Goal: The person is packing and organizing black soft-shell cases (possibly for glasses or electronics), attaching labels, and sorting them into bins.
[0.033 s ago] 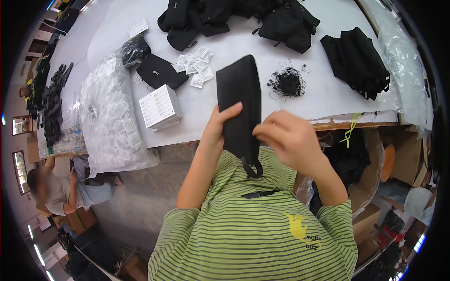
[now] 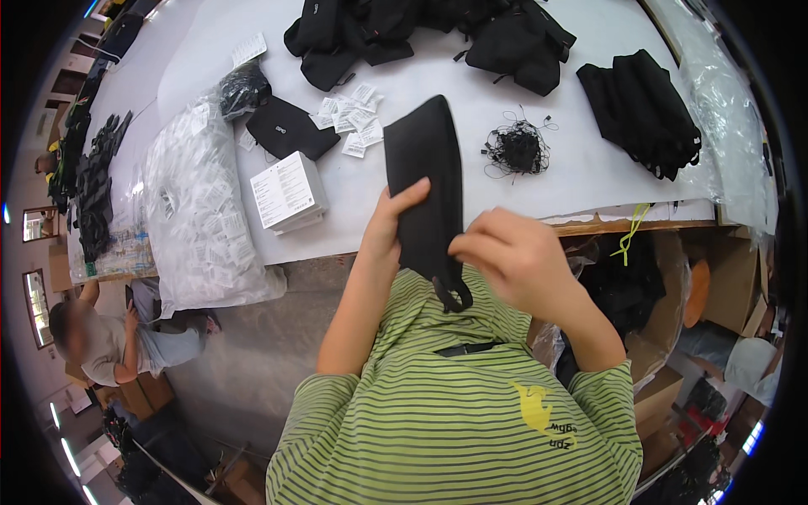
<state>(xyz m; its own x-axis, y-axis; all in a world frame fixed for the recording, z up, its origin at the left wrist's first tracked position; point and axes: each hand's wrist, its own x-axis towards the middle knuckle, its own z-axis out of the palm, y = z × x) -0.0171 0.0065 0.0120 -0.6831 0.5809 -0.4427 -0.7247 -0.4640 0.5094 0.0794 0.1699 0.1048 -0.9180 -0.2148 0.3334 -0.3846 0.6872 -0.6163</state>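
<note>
I hold a black fabric pouch (image 2: 425, 168) upright in front of my chest, over the near edge of the white table (image 2: 572, 181). My left hand (image 2: 394, 225) grips its left edge, thumb across the front. My right hand (image 2: 513, 257) pinches its lower right side with curled fingers. A small black strap loop (image 2: 454, 296) hangs from the pouch's bottom end, over my green striped shirt.
On the table lie a tangle of black cords (image 2: 518, 150), a stack of black pouches (image 2: 644, 114), a pile of black bags (image 2: 429, 34), white leaflets (image 2: 286, 192), small white packets (image 2: 349, 118) and a clear bag of packets (image 2: 198, 219). A person (image 2: 101, 337) sits on the floor at left. Cardboard boxes (image 2: 732, 278) stand at right.
</note>
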